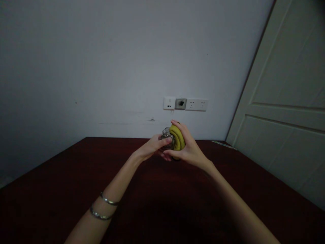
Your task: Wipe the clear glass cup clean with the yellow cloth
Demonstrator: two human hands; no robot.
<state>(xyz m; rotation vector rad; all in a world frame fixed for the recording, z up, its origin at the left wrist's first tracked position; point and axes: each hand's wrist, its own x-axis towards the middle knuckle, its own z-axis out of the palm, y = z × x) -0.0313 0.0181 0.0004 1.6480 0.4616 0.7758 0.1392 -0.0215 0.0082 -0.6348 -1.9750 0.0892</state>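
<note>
Above the middle of the dark red table [162, 189], my left hand [154, 144] is closed around a clear glass object with a faceted surface [167, 137], perhaps a cup or a jar. It is tipped on its side and points to the right. My right hand [186, 145] grips a folded yellow cloth [177, 137] with dark edging, its fingers over the top and the thumb underneath. The cloth presses against the right end of the glass and hides that end. Both forearms reach in from the bottom of the view.
A pale wall [122, 67] rises behind the table. On it sit a white socket panel [196, 104] and a grey socket [180, 103]. To the right stands a pale panelled door [286, 101]. A thin flat strip [223, 144] lies at the table's far right corner.
</note>
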